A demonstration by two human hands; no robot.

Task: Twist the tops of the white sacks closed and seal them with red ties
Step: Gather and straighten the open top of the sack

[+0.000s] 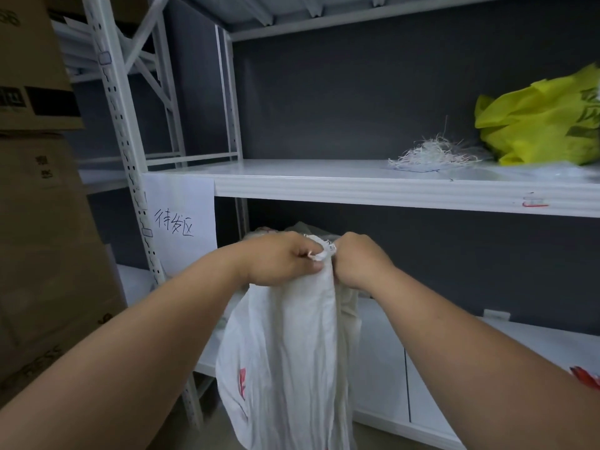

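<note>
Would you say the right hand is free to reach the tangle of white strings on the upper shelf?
Probably not yet: the right hand grips the white sack top. The path to the white strings looks unobstructed.

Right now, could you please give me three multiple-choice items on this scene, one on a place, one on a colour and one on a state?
1. Where does the tangle of white shredded strips lie?
A. On the upper shelf, left of the yellow-green bag
B. On the floor
C. Inside the white sack

2. What colour is the crumpled bag at the far right of the upper shelf?
A. Blue
B. Yellow-green
C. Black

3. What are the two hands doing?
A. Hanging idle at the sides
B. Lying flat on the shelf
C. Both gripping the gathered top of the white sack

Answers:
1 A: the shredded strips rest on the upper shelf beside the yellow-green bag.
2 B: that bag is plainly yellow-green.
3 C: the left hand and right hand curl round the bunched neck of the white sack.
</note>
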